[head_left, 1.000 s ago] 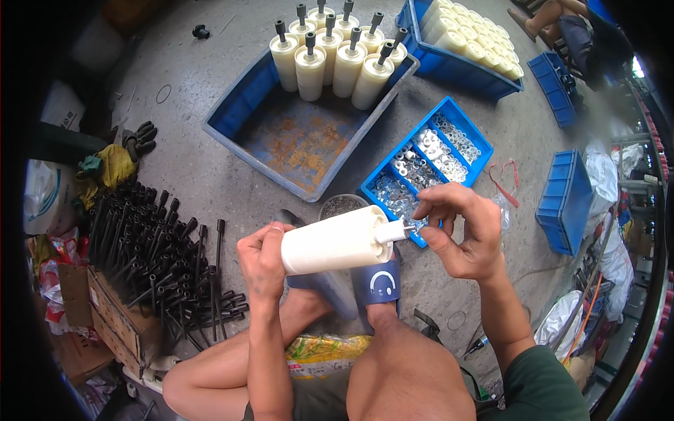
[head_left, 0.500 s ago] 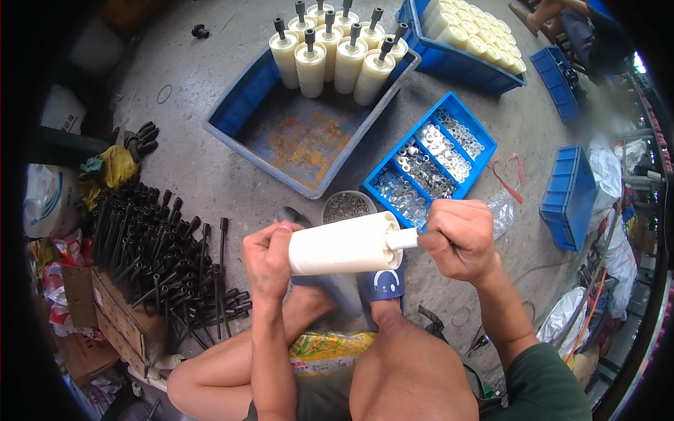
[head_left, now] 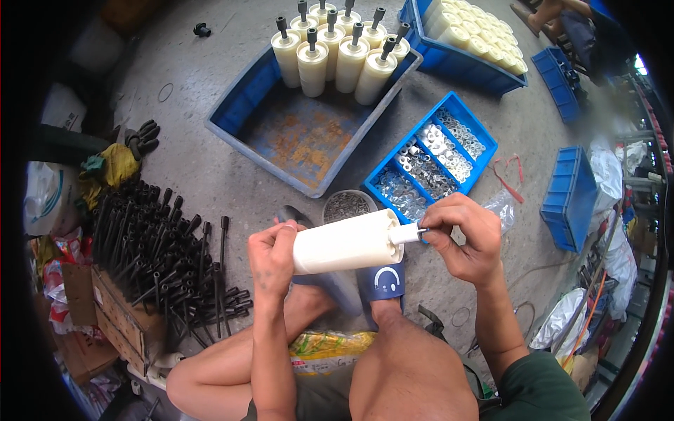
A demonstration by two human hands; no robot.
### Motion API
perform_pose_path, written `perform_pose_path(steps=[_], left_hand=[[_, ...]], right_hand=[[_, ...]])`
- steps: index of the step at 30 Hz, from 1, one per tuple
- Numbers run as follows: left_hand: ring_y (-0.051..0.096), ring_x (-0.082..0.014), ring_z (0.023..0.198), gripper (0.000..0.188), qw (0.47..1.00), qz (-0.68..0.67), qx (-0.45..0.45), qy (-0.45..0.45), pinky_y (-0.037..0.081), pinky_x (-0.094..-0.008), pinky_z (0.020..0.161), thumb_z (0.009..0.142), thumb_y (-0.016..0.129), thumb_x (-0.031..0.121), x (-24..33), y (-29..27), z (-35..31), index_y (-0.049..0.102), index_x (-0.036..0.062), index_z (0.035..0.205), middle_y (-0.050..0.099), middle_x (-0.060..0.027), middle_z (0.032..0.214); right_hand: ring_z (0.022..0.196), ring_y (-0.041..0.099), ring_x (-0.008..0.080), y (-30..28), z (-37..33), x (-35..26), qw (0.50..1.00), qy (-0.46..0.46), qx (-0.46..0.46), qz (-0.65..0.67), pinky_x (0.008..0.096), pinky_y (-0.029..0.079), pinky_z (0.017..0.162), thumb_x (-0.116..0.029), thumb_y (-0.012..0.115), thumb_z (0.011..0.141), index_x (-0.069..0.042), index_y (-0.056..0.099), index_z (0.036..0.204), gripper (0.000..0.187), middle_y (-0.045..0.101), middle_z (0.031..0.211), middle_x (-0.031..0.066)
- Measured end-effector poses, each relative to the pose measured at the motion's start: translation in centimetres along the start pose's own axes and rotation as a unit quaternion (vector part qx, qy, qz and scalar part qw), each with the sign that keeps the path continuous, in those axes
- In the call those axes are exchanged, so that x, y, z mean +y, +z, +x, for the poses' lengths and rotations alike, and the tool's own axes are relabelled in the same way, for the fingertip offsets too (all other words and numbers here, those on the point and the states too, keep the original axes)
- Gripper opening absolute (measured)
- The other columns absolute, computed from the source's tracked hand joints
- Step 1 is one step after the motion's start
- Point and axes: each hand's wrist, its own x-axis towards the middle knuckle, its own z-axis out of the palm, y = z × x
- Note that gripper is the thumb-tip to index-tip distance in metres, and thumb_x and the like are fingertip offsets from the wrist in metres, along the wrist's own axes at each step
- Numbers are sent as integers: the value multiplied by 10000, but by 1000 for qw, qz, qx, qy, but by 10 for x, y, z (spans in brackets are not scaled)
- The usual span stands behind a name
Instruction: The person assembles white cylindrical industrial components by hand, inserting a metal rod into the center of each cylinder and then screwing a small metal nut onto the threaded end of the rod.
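My left hand [head_left: 272, 256] is closed round the back end of a cream plastic roller [head_left: 344, 243], held almost level above my feet. A narrower white sleeve [head_left: 403, 240] sticks out of its right end. At that sleeve's tip, the thumb and forefinger of my right hand [head_left: 463, 235] pinch a small, thin metal piece. The fingers mostly cover it, so its exact kind does not show.
Ahead stands a blue crate [head_left: 274, 161] with several cream rollers on black rods. Right of it, a divided blue tray [head_left: 484, 144] holds washers and nuts. A bowl [head_left: 330, 217] of small metal parts sits nearer. Black rods [head_left: 151, 252] are piled at left. Another crate [head_left: 484, 81] holds more rollers.
My right hand has gone from a closed fist at the sleeve's end to a fingertip pinch, with a bit of metal now showing there. The roller has shifted very slightly right.
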Motion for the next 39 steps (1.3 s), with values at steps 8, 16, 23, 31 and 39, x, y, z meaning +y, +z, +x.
perform_pose_path(steps=[8,16,23,31,39], left_hand=[[575,-84,660,337,999,33,36,19,464,-280,958,953,561,176,-2,-5,-1,714,-96,826,667,-53,655],[554,-82,661,315,990,80,93,70,456,-281,604,941,600,182,15,-17,-6,695,-99,838,648,-53,646],[525,-80,571,411,994,42,-11,-104,394,-274,537,963,605,286,23,-33,-8,699,-43,734,641,-18,651],[596,-140,628,438,948,0,-80,-309,440,-304,558,985,576,377,6,-44,-28,725,-21,877,683,-65,765],[534,-73,674,412,966,245,51,-61,459,-296,612,980,602,284,3,-81,-63,687,-104,867,677,-68,683]], right_hand=[[600,545,198,17,-3,14,998,55,-24,-13,296,437,565,7,615,888,13,583,789,104,586,709,98],[584,569,143,38,-5,15,989,118,71,55,274,426,522,-24,709,871,5,620,868,94,598,729,63],[692,609,173,43,5,17,996,16,79,41,274,485,563,32,745,826,-4,630,913,148,625,840,85],[654,580,280,57,8,46,998,-18,-26,58,356,465,568,-84,770,816,-39,601,848,178,566,761,100],[647,578,348,104,-18,31,990,115,-66,46,416,452,559,-129,676,934,-17,561,797,211,547,731,139]])
